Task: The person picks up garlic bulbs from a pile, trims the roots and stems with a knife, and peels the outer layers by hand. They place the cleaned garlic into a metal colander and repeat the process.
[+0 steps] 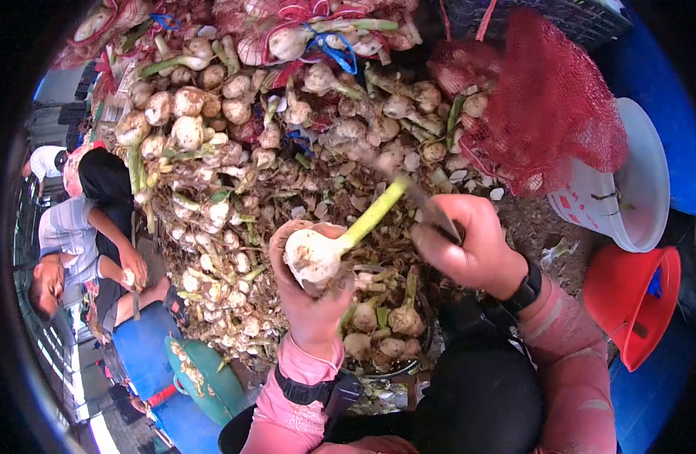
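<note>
My left hand (310, 310) is wrapped around a whitish garlic bulb (314, 256), whose thick green stem points up and to the right. In my right hand (480, 246) is a knife (434, 214); its blade is smeared by motion and lies close to the cut end of the stem. Below my hands, garlic bulbs with short stems (404, 321) fill a round container, its rim (397, 371) partly showing. Beyond my hands spreads a large heap of garlic (187, 132) with loose skins and stems.
Red mesh sacks (548, 106) lie at the back and right. A white tub (641, 174) and a red bucket (628, 303) stand to the right. On the left, a person (71, 234) sits with a bulb and a blade, near a green basin (204, 382).
</note>
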Demonstrator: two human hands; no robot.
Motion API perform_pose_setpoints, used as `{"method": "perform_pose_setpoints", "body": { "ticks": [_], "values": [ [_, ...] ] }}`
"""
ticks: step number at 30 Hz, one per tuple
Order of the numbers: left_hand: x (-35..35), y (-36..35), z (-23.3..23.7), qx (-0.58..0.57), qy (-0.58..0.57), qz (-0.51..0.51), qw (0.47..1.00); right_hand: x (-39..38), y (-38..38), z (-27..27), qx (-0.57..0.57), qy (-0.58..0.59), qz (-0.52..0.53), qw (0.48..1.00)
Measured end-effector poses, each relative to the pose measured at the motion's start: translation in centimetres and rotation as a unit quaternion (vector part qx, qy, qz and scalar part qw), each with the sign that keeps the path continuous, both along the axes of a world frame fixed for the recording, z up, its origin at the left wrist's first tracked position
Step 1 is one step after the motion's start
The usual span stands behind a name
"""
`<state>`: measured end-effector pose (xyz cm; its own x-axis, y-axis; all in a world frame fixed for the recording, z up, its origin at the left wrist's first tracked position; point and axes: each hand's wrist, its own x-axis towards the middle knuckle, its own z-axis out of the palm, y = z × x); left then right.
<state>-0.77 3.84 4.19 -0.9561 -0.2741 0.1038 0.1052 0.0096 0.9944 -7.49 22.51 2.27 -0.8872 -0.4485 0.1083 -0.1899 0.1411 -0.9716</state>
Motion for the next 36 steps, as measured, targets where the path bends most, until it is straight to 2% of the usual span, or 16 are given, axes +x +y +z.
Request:
{"method": "perform_pose_setpoints", "body": {
  "ticks": [2, 4, 6, 7, 8, 9, 12, 14, 17, 18, 19, 22, 26, 28, 30, 36],
  "values": [
    [0.6, 1.2, 1.1, 0.233, 0.018, 0.001, 0.972, 0.3, -0.4, -0.4, -0.028, 0.047, 0.046, 0.997],
    [0.6, 0.5, 3.0, 0.340, -0.013, -0.038, 0.939, 0.6, 0.0, -4.8, 0.131, -0.258, 0.078, 0.954],
    [1.5, -1.9, 2.8, 0.392, -0.060, -0.043, 0.917, 4.3, 1.3, -10.5, 0.203, -0.268, 0.050, 0.940],
    [2.7, -4.3, 0.0, 0.081, -0.068, -0.088, 0.990, 5.2, 1.1, -9.5, 0.169, -0.171, -0.012, 0.971],
    [4.3, -7.0, -2.3, -0.245, -0.102, -0.101, 0.959, 3.8, 0.3, -4.4, 0.194, -0.275, -0.010, 0.941],
    [6.3, -7.5, -2.8, -0.151, -0.157, -0.026, 0.976, 3.3, 0.7, -5.8, 0.268, -0.111, -0.009, 0.957],
    [12.2, -6.0, -0.8, 0.206, -0.286, 0.210, 0.912, 0.5, 0.1, -6.0, 0.142, -0.238, 0.063, 0.959],
    [17.5, -6.4, -2.1, 0.127, -0.366, 0.279, 0.879, 0.9, -0.2, -7.6, 0.278, -0.175, 0.007, 0.944],
    [22.7, -6.4, -3.9, 0.143, -0.556, 0.211, 0.791, 2.2, -2.5, -9.4, 0.258, -0.226, 0.121, 0.931],
    [25.9, -6.9, -8.0, -0.075, -0.605, 0.224, 0.761, 3.1, -2.7, -12.4, 0.233, -0.099, 0.140, 0.957],
    [26.1, -6.3, -8.4, -0.114, -0.577, 0.296, 0.753, 3.7, -3.2, -13.0, 0.218, -0.148, 0.172, 0.949],
    [24.3, -6.6, -8.0, -0.089, -0.562, 0.186, 0.801, 5.1, -4.3, -19.7, 0.291, -0.165, 0.143, 0.931],
    [26.4, -6.3, -9.7, -0.081, -0.421, 0.182, 0.885, 4.3, -5.0, -12.3, 0.322, -0.204, 0.148, 0.913],
    [27.1, -6.9, -10.3, 0.090, -0.453, 0.245, 0.852, 3.8, -5.4, -12.3, 0.332, -0.181, 0.157, 0.912],
    [27.8, -7.4, -10.3, 0.043, -0.379, 0.209, 0.900, 3.1, -5.6, -12.5, 0.301, -0.289, 0.178, 0.891],
    [31.4, -9.3, -15.3, -0.100, -0.358, 0.105, 0.923, 1.9, -4.7, -17.8, 0.264, -0.261, 0.272, 0.888]
  ]
}}
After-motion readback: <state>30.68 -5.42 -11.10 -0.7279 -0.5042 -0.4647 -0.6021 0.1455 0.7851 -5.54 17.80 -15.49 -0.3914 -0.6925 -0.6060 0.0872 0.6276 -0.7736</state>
